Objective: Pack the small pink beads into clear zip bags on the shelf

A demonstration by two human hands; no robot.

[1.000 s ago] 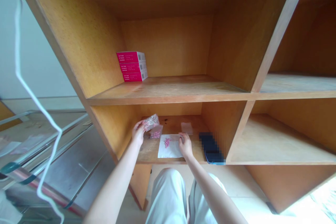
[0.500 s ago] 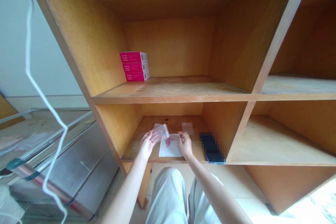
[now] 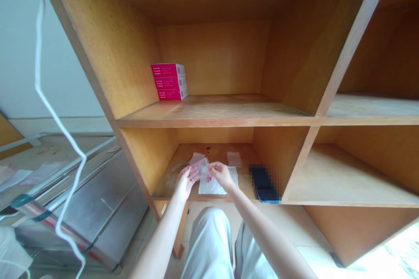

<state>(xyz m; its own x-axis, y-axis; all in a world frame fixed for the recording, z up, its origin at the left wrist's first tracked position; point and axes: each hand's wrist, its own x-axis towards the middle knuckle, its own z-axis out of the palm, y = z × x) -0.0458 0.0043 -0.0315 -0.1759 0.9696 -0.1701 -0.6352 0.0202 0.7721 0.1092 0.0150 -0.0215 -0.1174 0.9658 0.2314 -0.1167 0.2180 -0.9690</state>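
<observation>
In the lower compartment my left hand (image 3: 185,182) holds a small clear zip bag (image 3: 202,168), tilted up to the right. My right hand (image 3: 221,173) is at the bag's right end, its fingertips pinched; whatever they hold is too small to tell. Below the bag lies a white sheet of paper (image 3: 212,186). A small heap of dark pink bead-like pieces (image 3: 210,178) rests on it, partly hidden by the bag and my right hand. Two more clear bags lie flat on the board: one (image 3: 197,157) behind my left hand, another (image 3: 233,158) behind my right.
A dark phone-like object (image 3: 266,187), pixelated, lies at the compartment's right. Three pink boxes (image 3: 169,82) are stacked on the upper shelf (image 3: 222,109). To the left stand a metal-framed cart (image 3: 98,196) and a hanging white cable (image 3: 62,122).
My right hand has moved left from the paper's right side to the bag's open-looking end. My left hand still holds the bag, uncovering the flat bag behind it.
</observation>
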